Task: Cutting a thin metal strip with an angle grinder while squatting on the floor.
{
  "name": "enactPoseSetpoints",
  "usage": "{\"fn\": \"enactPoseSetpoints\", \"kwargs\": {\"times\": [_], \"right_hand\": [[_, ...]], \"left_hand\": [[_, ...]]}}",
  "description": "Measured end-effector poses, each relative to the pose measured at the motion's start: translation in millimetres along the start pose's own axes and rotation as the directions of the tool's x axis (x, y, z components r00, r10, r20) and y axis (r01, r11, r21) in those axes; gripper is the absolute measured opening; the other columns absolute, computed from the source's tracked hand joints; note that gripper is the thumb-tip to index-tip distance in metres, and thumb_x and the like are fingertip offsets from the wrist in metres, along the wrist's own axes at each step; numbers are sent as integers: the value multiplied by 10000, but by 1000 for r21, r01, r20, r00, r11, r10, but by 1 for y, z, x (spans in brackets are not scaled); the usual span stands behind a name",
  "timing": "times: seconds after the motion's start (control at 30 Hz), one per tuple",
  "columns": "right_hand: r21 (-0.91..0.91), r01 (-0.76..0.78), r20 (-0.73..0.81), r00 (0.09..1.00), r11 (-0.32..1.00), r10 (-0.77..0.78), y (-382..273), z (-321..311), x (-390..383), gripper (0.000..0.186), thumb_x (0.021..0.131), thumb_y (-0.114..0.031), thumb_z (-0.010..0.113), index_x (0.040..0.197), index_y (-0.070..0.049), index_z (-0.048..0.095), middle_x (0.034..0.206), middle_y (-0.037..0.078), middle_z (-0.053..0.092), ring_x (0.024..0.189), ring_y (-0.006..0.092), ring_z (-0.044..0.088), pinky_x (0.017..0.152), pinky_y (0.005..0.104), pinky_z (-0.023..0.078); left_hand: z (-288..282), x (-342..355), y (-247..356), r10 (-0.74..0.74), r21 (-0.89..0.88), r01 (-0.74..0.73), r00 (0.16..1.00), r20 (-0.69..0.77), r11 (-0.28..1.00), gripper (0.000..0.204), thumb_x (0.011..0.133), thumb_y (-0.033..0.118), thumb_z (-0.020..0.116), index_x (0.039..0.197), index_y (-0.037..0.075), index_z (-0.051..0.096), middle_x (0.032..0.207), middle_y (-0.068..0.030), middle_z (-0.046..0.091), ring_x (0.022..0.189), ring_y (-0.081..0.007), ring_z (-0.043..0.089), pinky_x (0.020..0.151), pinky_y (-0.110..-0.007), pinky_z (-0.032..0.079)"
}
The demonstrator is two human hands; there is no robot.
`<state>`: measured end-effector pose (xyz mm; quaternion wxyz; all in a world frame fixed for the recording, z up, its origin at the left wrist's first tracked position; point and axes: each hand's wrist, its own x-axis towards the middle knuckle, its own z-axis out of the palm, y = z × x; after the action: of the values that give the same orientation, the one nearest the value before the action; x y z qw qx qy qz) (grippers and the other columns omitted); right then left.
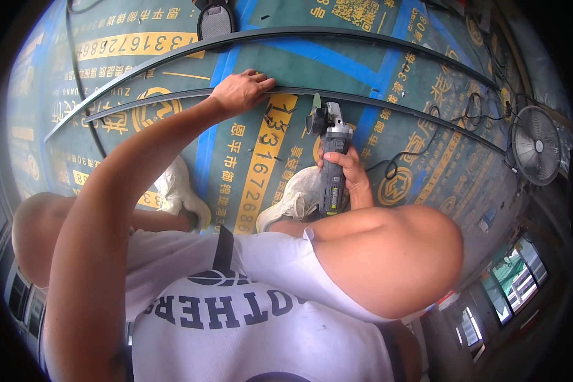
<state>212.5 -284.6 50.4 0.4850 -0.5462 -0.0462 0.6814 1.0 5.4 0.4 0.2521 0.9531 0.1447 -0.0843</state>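
Note:
My left hand [242, 91] is closed over a long, thin dark strip [420, 113], seemingly a metal trim, that lies across the floor in front of me. In my right hand [347, 167] is a grey and black angle grinder [333, 175], held by its body with the head pointing away from me. The grinder's greenish disc [317, 105] stands on edge close to the strip, a short way right of my left hand. Whether disc and strip touch, I cannot tell. Beyond lies a second long strip [356, 36], roughly alongside the first.
Green printed protective sheeting [235, 137] with blue tape covers the floor. A round fan [536, 145] stands at the right, near black cables [426, 143]. A grey mesh-topped object [216, 24] lies at the far edge. My white shoes [296, 200] are close to the grinder.

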Motion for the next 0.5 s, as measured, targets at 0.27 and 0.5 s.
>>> {"fn": "enactPoseSetpoints", "kwargs": {"times": [0.27,0.5], "right_hand": [[-24,41,144,989,999,-37,-8,11,-4,386,770,-159,808,1079,14,655,928,121,705,768,204,711,717,359,586],[4,76,181,981,997,-75,-26,15,-18,393,757,-148,834,1073,4,657,876,99,700,760,198,701,710,345,562]], "left_hand": [[-21,-31,-11,-26,227,36,999,-47,973,313,914,248,713,1114,58,564,1100,-143,567,1081,-337,564,918,-448,453],[-42,-90,-93,19,314,-62,990,138,947,299,905,196,717,1104,39,558,1085,-160,551,1091,-358,565,943,-466,449]]}}
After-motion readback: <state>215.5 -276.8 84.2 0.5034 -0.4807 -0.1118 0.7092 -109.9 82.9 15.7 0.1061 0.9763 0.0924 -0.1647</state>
